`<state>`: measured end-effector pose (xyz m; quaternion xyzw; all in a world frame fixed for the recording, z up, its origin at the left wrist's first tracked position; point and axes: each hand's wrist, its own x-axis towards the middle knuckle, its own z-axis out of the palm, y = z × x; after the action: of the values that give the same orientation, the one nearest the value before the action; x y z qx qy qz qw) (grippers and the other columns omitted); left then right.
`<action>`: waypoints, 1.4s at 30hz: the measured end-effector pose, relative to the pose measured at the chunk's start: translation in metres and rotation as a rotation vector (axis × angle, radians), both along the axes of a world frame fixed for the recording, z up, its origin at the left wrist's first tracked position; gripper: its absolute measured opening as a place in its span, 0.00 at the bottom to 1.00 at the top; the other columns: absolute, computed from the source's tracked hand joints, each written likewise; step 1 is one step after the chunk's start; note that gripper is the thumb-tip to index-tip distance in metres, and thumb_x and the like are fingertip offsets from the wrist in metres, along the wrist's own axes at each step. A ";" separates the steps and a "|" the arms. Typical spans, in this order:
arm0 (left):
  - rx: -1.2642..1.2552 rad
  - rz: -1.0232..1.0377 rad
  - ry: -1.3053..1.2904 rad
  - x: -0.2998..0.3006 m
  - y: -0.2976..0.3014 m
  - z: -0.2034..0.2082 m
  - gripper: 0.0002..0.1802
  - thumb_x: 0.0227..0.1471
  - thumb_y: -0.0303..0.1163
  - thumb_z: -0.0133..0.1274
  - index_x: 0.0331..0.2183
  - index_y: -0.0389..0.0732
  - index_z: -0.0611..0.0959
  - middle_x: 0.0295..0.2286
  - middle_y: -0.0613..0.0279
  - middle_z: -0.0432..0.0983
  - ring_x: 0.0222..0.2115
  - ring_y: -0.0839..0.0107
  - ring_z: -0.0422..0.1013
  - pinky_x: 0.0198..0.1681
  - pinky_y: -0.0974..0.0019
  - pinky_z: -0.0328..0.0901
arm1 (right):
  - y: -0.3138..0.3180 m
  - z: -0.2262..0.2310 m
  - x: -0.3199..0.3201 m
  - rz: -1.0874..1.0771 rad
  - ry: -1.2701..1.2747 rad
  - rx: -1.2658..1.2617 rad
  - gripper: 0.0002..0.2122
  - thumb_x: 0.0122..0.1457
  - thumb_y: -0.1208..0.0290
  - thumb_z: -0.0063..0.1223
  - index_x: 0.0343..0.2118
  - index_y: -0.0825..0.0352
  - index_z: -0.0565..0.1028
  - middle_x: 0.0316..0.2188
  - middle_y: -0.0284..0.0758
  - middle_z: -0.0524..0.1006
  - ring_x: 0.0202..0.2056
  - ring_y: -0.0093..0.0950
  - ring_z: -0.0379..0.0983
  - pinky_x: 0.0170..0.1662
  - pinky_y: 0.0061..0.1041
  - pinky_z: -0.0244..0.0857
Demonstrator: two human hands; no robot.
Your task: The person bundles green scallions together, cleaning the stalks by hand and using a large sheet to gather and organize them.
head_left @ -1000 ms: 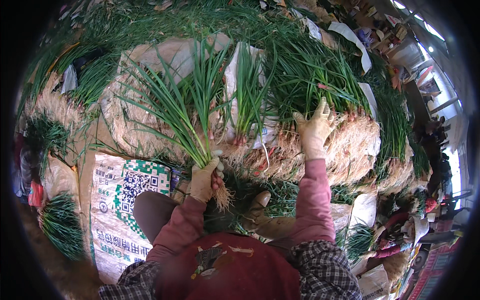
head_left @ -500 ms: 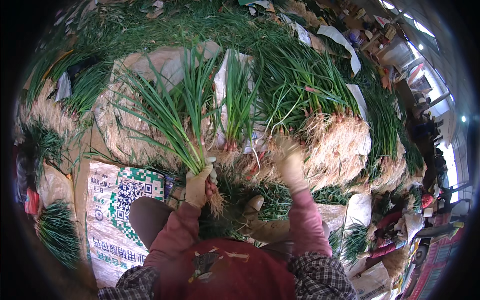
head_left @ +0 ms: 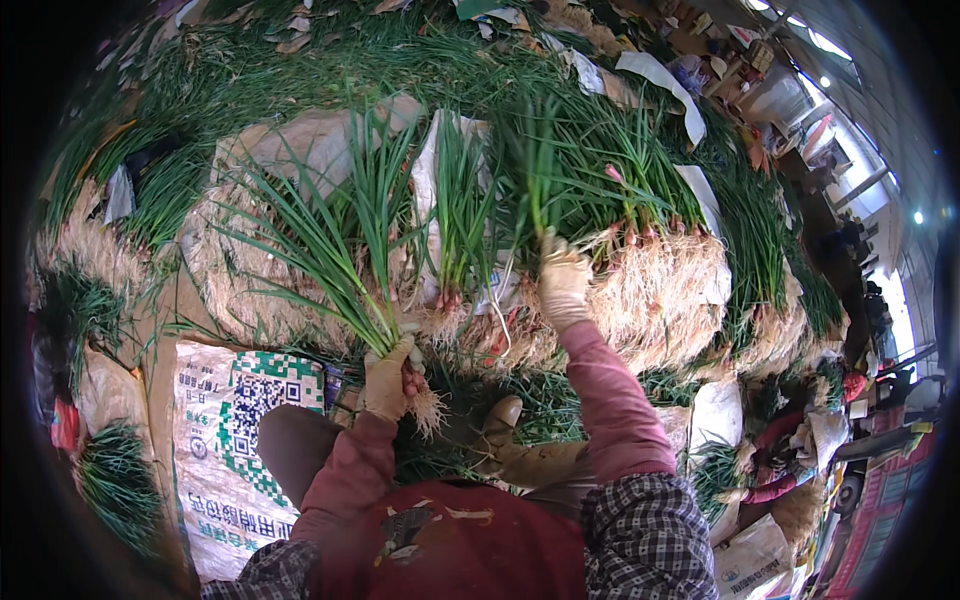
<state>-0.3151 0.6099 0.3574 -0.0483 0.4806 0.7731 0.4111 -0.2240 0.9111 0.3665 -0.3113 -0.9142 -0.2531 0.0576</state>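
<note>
My left hand (head_left: 385,385), in a pale glove, is closed round the lower stems of a bunch of spring onions (head_left: 345,290). Their green leaves fan up and to the left, while reddish bulbs and pale roots poke out below the fist. Further right, my right hand (head_left: 565,280), gloved too, is closed on a few spring onions (head_left: 541,180) at the edge of the large pile; their leaves stand up, blurred by motion. Between the hands lies a small separate bunch of spring onions (head_left: 455,230) on a white sack.
A large pile of spring onions (head_left: 655,290) with matted roots lies to the right. A printed sack (head_left: 215,450) covers the ground at left. My boot (head_left: 500,425) stands between my hands. At far right, another person's sleeve (head_left: 775,488) reaches toward more greens.
My right hand has moved slightly up and left, and now has spring onions raised in its fingers. My left hand still grips its bunch, a little lower and to the left.
</note>
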 end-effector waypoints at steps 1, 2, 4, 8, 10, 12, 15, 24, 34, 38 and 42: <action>0.004 0.001 0.001 0.000 -0.001 0.004 0.10 0.53 0.30 0.50 0.38 0.39 0.79 0.16 0.68 0.70 0.09 0.79 0.62 0.08 0.77 0.54 | -0.020 0.000 -0.007 0.053 0.018 -0.176 0.37 0.46 0.73 0.54 0.61 0.63 0.50 0.45 0.43 0.69 0.39 0.38 0.69 0.42 0.41 0.62; 0.003 -0.003 0.004 0.001 -0.003 0.007 0.10 0.53 0.30 0.50 0.37 0.39 0.79 0.16 0.67 0.70 0.09 0.79 0.62 0.08 0.77 0.54 | -0.038 -0.009 -0.015 0.036 -0.022 -0.300 0.37 0.48 0.72 0.53 0.61 0.60 0.49 0.49 0.43 0.66 0.43 0.41 0.68 0.47 0.43 0.59; -0.057 0.006 0.009 0.000 -0.004 0.006 0.10 0.53 0.30 0.50 0.37 0.39 0.78 0.16 0.67 0.70 0.08 0.79 0.62 0.07 0.77 0.53 | -0.074 -0.011 -0.022 0.043 -0.085 -0.498 0.36 0.50 0.71 0.51 0.62 0.55 0.48 0.56 0.45 0.60 0.52 0.45 0.63 0.55 0.44 0.51; -0.050 0.010 0.031 -0.001 -0.006 0.003 0.11 0.52 0.31 0.50 0.38 0.39 0.78 0.15 0.67 0.68 0.08 0.80 0.60 0.07 0.78 0.52 | -0.096 -0.014 -0.003 0.238 0.235 -0.911 0.27 0.51 0.73 0.50 0.57 0.59 0.60 0.52 0.48 0.65 0.56 0.46 0.58 0.59 0.37 0.50; -0.028 -0.014 0.046 -0.001 -0.004 -0.001 0.11 0.52 0.31 0.50 0.39 0.39 0.78 0.15 0.68 0.68 0.08 0.80 0.60 0.08 0.78 0.52 | -0.070 -0.049 0.029 0.219 0.643 -1.216 0.19 0.52 0.72 0.50 0.50 0.61 0.69 0.46 0.48 0.71 0.49 0.40 0.66 0.52 0.32 0.59; -0.014 -0.011 0.047 -0.001 -0.004 -0.004 0.11 0.53 0.31 0.50 0.39 0.39 0.78 0.15 0.68 0.68 0.08 0.80 0.60 0.08 0.78 0.52 | -0.052 -0.072 0.045 0.075 0.854 -1.220 0.11 0.54 0.70 0.50 0.41 0.62 0.75 0.39 0.45 0.75 0.39 0.32 0.73 0.43 0.27 0.67; -0.026 0.012 0.022 -0.002 -0.008 -0.009 0.11 0.52 0.31 0.51 0.38 0.39 0.77 0.16 0.67 0.69 0.08 0.81 0.60 0.08 0.78 0.53 | -0.059 -0.001 0.021 -0.252 0.570 -0.774 0.08 0.55 0.68 0.51 0.30 0.65 0.78 0.29 0.39 0.79 0.26 0.29 0.75 0.32 0.25 0.70; -0.038 -0.057 0.021 0.001 -0.006 -0.015 0.12 0.52 0.28 0.50 0.40 0.37 0.76 0.20 0.65 0.71 0.13 0.80 0.63 0.11 0.78 0.58 | -0.049 -0.045 -0.064 -0.478 0.269 -0.756 0.27 0.48 0.52 0.58 0.45 0.67 0.70 0.38 0.46 0.76 0.40 0.40 0.74 0.43 0.33 0.68; -0.049 -0.026 0.001 0.001 -0.004 -0.018 0.11 0.51 0.28 0.52 0.39 0.37 0.78 0.20 0.65 0.73 0.11 0.81 0.63 0.09 0.78 0.56 | -0.016 -0.009 -0.013 -0.190 1.551 -1.784 0.05 0.53 0.77 0.53 0.32 0.69 0.77 0.27 0.37 0.79 0.23 0.22 0.74 0.29 0.18 0.70; -0.053 -0.014 -0.023 0.002 -0.004 -0.019 0.11 0.51 0.28 0.52 0.38 0.36 0.78 0.20 0.63 0.74 0.10 0.80 0.62 0.09 0.77 0.56 | -0.041 -0.018 0.033 -0.188 1.391 -2.200 0.13 0.60 0.71 0.44 0.43 0.76 0.70 0.36 0.44 0.76 0.32 0.29 0.73 0.33 0.20 0.68; -0.055 -0.043 0.023 0.002 -0.005 -0.015 0.14 0.51 0.27 0.50 0.41 0.34 0.75 0.20 0.63 0.71 0.12 0.79 0.63 0.12 0.77 0.58 | -0.076 -0.037 0.067 -0.235 0.943 -2.106 0.13 0.57 0.66 0.49 0.41 0.69 0.74 0.34 0.40 0.77 0.34 0.30 0.73 0.36 0.27 0.68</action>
<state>-0.3133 0.6046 0.3428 -0.0401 0.5072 0.7511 0.4207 -0.1568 0.8349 0.3297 -0.3516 -0.5255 0.7705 0.0808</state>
